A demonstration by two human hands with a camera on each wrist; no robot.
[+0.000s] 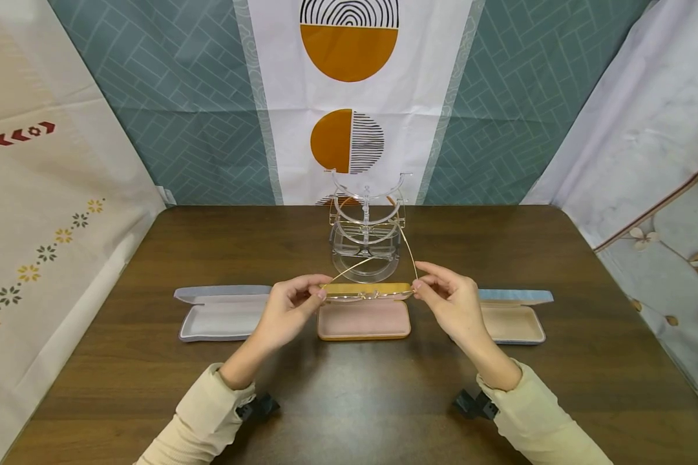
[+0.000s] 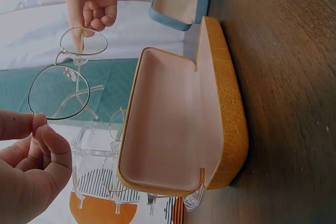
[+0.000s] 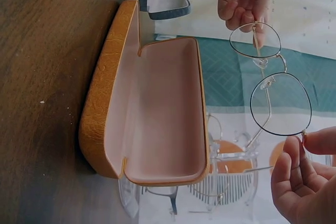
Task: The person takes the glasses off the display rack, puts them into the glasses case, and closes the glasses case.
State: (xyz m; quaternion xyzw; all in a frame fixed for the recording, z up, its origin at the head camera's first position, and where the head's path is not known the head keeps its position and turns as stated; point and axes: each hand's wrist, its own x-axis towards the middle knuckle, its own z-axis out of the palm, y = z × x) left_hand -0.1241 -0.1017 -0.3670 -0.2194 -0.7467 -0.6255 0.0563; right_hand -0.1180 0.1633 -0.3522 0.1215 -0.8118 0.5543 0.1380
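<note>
Both hands hold one pair of thin gold-rimmed eyeglasses [image 1: 369, 295] above the middle case. My left hand [image 1: 293, 300] pinches one end of the frame between thumb and fingers. At the other end, my right hand [image 1: 450, 297] pinches near the hinge. The temples are unfolded and point away toward the back of the table. Below the glasses lies an orange eyeglass case [image 1: 363, 337], its lid open and its pink lining bare. In the left wrist view, the round lenses [image 2: 59, 93] hang apart from the case's rim.
A clear tiered display stand [image 1: 366, 271] with other eyeglasses on it stands behind the orange case. To the left lies an open grey case [image 1: 221, 323], to the right an open blue case [image 1: 514, 323] with beige lining. Fabric curtains [image 1: 209, 129] rise behind the wooden table [image 1: 349, 400].
</note>
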